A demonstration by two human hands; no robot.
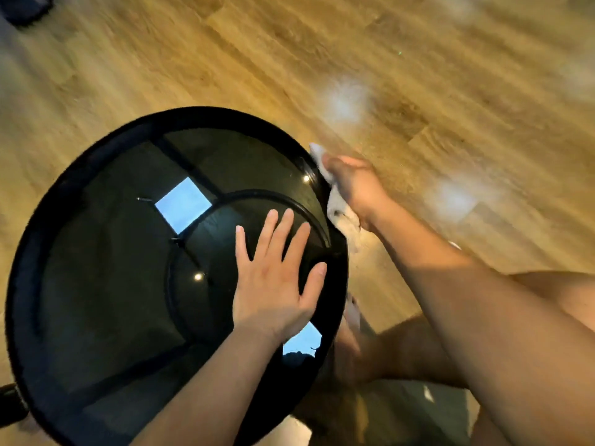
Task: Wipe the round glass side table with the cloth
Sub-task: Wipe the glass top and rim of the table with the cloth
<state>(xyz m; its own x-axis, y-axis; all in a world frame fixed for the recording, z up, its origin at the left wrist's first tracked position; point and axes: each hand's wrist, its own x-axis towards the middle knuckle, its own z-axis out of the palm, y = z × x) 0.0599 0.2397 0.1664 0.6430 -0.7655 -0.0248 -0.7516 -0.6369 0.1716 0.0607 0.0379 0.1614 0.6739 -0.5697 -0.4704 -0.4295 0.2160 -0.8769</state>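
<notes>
- Head view, steeply down on the round glass side table (96,284): dark glossy top inside a black rim, filling the lower left of the picture, standing on a wooden plank floor (193,59).
- Through the glass, a black ring and straight bars of the frame (257,194) underneath.
- On the glass, 2 pale blue square reflections (183,206), 1 near the middle and 1 at the near edge beside the left wrist, plus 2 small bright dots of light.
- Left hand (273,284) flat on the top, palm down, towards the right-hand side of the table; fingers straight and spread apart, thumb out towards the rim, holding nothing.
- Right hand (354,188) off the far right edge of the table, seen from the back, curled round a white cloth (338,207); fingertips mostly hidden behind cloth and rim.
- Cloth bunched in that grip, touching the outside of the black rim, 1 corner sticking out above the hand and a tail hanging below the wrist.
- Both forearms bare, reaching in from the lower right.
- Bare legs (386,349) and a foot just beside the table's near right edge, blurred.
- 2 soft glare patches (344,104) on the floor beyond the right hand.
- Dark blurred shape (22,8) in the top left corner, another at the lower left edge by the table; both too blurred to identify.
</notes>
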